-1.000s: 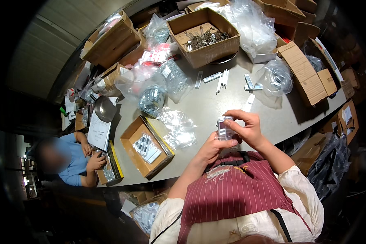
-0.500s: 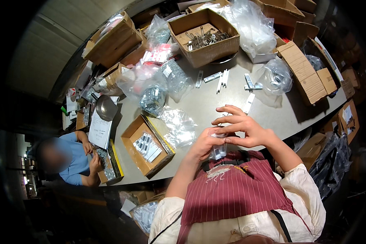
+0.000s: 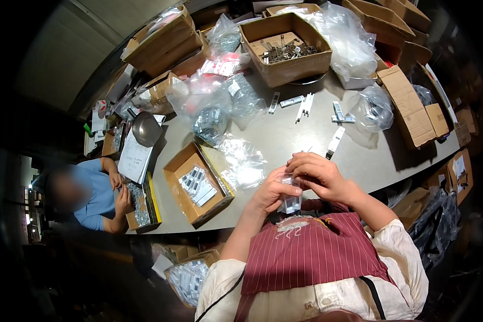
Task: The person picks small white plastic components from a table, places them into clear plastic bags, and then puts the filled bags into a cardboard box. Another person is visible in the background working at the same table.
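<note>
One clear plastic piece (image 3: 291,204) appears in the head view, below and right of the frame's centre, held in the left hand (image 3: 270,193), thumb laid across it. The right hand (image 3: 322,176) curls its fingers over the piece's upper end; whether it grips anything cannot be told. Right of centre, a narrow pale strip (image 3: 335,141) lies on the grey surface (image 3: 273,134). Upper centre: a carton (image 3: 300,72) containing metal parts (image 3: 290,52). Lower left: a co-worker in blue (image 3: 99,198).
</note>
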`<state>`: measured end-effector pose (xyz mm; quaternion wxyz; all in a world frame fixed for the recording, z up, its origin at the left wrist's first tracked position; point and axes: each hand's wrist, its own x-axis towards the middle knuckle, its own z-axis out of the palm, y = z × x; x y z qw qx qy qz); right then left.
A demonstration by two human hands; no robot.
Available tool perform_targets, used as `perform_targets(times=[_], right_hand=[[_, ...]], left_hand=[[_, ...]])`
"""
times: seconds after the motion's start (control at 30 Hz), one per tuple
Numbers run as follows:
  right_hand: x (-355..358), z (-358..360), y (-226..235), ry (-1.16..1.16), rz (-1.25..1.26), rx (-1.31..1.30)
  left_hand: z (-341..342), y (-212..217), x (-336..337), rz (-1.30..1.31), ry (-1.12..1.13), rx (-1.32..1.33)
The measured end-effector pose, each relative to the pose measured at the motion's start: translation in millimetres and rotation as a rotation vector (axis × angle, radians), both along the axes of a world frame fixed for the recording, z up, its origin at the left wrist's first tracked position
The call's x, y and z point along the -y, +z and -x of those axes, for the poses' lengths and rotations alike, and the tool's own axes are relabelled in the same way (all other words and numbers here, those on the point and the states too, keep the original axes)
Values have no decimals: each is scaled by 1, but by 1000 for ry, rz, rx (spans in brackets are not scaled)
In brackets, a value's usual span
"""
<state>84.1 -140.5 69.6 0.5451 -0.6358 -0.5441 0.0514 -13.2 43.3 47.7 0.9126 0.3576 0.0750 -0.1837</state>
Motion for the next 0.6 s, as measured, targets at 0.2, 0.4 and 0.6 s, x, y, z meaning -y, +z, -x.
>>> perform_targets(times=[0.2,0.4,0.6], right_hand=[[0,-8,6,-237,74,-215],[-1,-6,12,-219,142,-294],[6,-6,12,-158,85,-443]], left_hand=[[22,-18,17,-401,101,8],[31,-8,17,-465,133,56],[31,6,13,-490,134,-7]])
